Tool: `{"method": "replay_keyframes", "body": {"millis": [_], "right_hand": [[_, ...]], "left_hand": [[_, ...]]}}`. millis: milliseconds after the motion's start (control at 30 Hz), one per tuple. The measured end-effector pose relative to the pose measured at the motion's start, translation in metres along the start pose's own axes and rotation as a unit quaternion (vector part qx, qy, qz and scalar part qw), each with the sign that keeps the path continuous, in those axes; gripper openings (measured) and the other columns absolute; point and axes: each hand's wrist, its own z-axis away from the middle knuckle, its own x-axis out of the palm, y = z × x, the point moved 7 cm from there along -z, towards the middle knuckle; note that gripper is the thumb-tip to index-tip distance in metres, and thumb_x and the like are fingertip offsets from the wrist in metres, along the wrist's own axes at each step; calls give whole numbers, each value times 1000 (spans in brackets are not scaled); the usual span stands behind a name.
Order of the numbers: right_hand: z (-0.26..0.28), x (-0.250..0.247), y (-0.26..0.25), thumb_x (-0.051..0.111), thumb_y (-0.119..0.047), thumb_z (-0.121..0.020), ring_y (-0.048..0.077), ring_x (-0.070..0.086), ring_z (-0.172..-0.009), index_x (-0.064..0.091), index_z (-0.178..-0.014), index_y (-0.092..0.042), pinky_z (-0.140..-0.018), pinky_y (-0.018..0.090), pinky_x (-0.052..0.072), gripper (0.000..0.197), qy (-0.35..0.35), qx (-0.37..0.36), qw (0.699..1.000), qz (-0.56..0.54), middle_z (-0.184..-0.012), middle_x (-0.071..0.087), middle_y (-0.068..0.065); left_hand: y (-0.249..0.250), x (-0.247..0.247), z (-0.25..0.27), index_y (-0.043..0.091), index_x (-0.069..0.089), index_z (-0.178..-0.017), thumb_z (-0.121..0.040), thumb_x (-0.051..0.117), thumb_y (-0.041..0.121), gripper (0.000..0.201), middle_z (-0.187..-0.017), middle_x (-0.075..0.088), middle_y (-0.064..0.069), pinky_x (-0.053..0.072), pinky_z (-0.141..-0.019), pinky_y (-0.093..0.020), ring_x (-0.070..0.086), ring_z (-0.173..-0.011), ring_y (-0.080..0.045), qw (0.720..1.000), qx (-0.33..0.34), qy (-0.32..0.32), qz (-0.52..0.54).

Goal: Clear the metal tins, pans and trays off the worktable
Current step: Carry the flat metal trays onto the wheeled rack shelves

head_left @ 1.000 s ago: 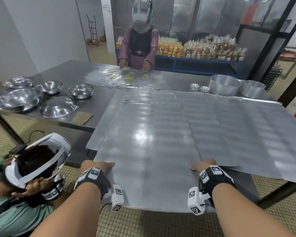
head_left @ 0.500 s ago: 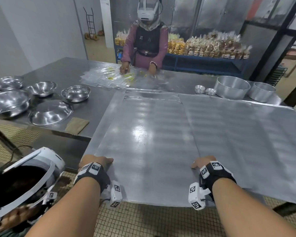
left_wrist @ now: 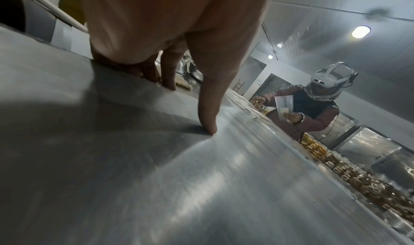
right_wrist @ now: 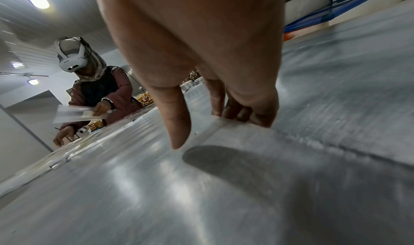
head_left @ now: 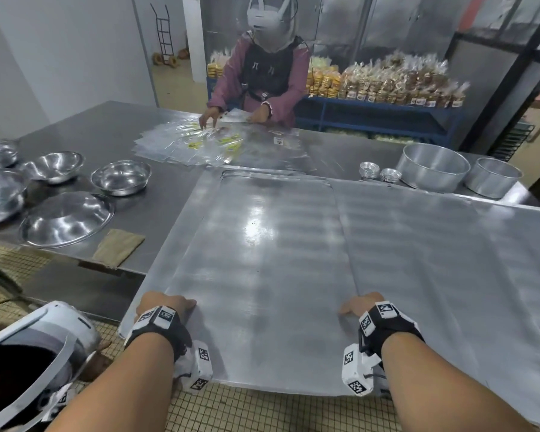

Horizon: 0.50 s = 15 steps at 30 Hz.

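Our big flat tray (head_left: 262,260) now overhangs the near edge of the worktable (head_left: 113,126) further than it did a second ago; we are sliding it off the tray stack (head_left: 449,260) toward ourselves, so we judge a lift-away comes next. Our left hand (head_left: 161,305) grips the tray's left edge, thumb on top and fingers (left_wrist: 167,75) curled under. Our right hand (head_left: 357,305) grips the right edge likewise, fingers (right_wrist: 253,110) hooked below. Two round pans (head_left: 430,169) and small tins (head_left: 379,173) remain at the far right, steel bowls (head_left: 120,177) at the left.
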Motion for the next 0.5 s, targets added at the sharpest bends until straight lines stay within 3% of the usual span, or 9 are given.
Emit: {"method": "replay_keyframes", "body": {"millis": [100, 233, 333, 433, 500], "right_hand": [[-11, -2, -6, 73, -14, -86, 29, 57, -123, 57, -130, 3, -54, 23, 37, 50, 0, -10, 1000, -21, -133, 59, 18], [-22, -1, -9, 77, -18, -82, 28, 57, -123, 59, -129, 1, -74, 23, 38, 54, -8, -1, 999, -32, -133, 59, 16], [-31, 0, -9, 78, -22, -80, 27, 60, -119, 63, -123, -1, -75, 23, 40, 51, 6, -4, 999, -38, -128, 62, 16], [-37, 9, -9, 80, -25, -74, 31, 68, -99, 69, -91, -3, -82, 30, 53, 30, 17, -4, 998, -58, -96, 69, 14], [-36, 12, -9, 81, -25, -71, 30, 67, -83, 62, -76, -3, -83, 35, 56, 30, 33, 5, 995, -98, -73, 64, 9]], "left_hand": [[4, 5, -3, -1, 65, -104, -71, 87, 31, 51, -104, 66, -23, 50, -80, -40, 63, -91, -40, 1000, -10, -1, -8], [8, 11, -17, 4, 66, -107, -56, 85, 49, 71, -117, 62, -25, 52, -92, -50, 61, -103, -48, 998, -25, 19, -45], [12, 17, -25, 11, 65, -103, -53, 79, 57, 70, -107, 66, -18, 53, -88, -46, 63, -90, -41, 998, -32, 19, -59], [15, 26, -31, 6, 60, -119, -51, 81, 54, 86, -113, 65, -20, 54, -88, -47, 64, -94, -43, 998, -31, 4, -45], [20, 31, -37, 4, 56, -124, -48, 82, 49, 92, -118, 64, -22, 55, -90, -50, 63, -98, -45, 999, -23, -6, -29]]}}
